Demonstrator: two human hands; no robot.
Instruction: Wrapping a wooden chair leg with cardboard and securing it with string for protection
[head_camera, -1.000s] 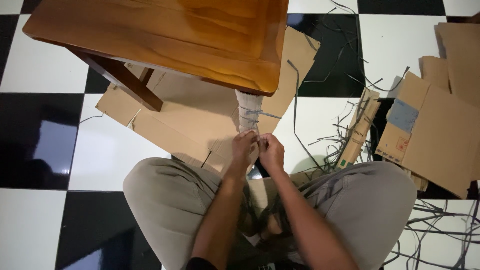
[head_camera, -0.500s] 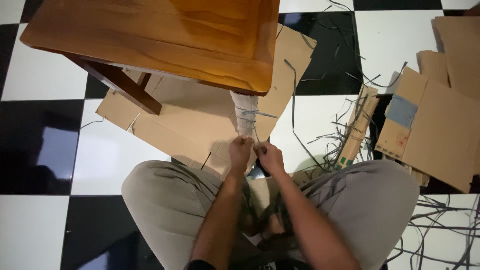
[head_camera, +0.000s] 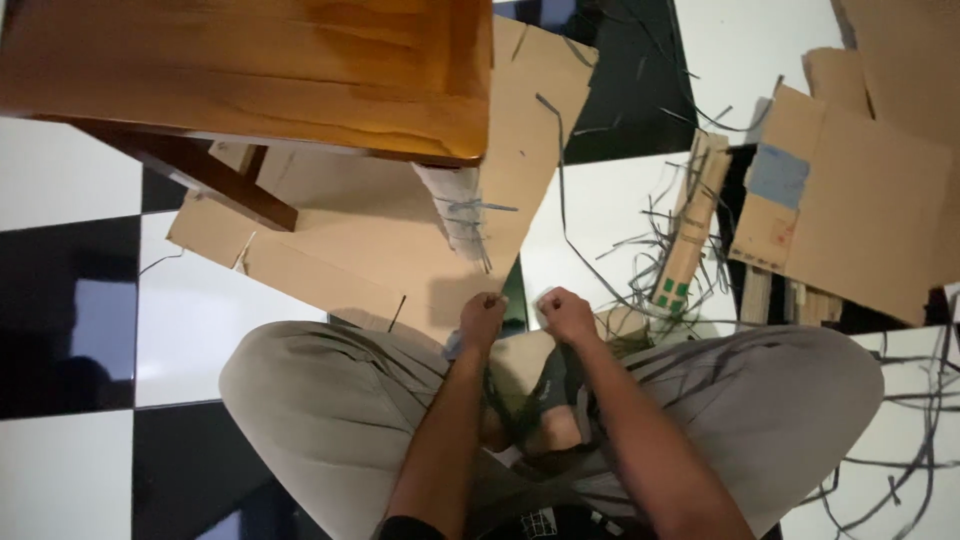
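A: Briefly, head view only. What did each hand hold?

B: The left hand (head_camera: 483, 318) was closed in a fist; the right hand (head_camera: 568, 314) was also fisted. Each appeared to grip an end of thin strap, though the strap itself was too fine to trace between the fists. The wrapped table leg (head_camera: 457, 210), padded in pale material and bound with grey strapping (head_camera: 474, 212), stood just beyond the hands, apart from them, under the wooden table (head_camera: 300, 70) and on flattened cardboard (head_camera: 370, 250).

A: Failure modes?

B: In my judgement, uneven pull could have slackened the binding or shifted the padding; a thin strap could also have slipped from a fist.

A: What could not be verified?

B: The knot, the leg's foot and the strap ends in the fists. The table's far side was cut off. Loose strap offcuts (head_camera: 650, 250) tangled on the checkered floor (head_camera: 70, 300).
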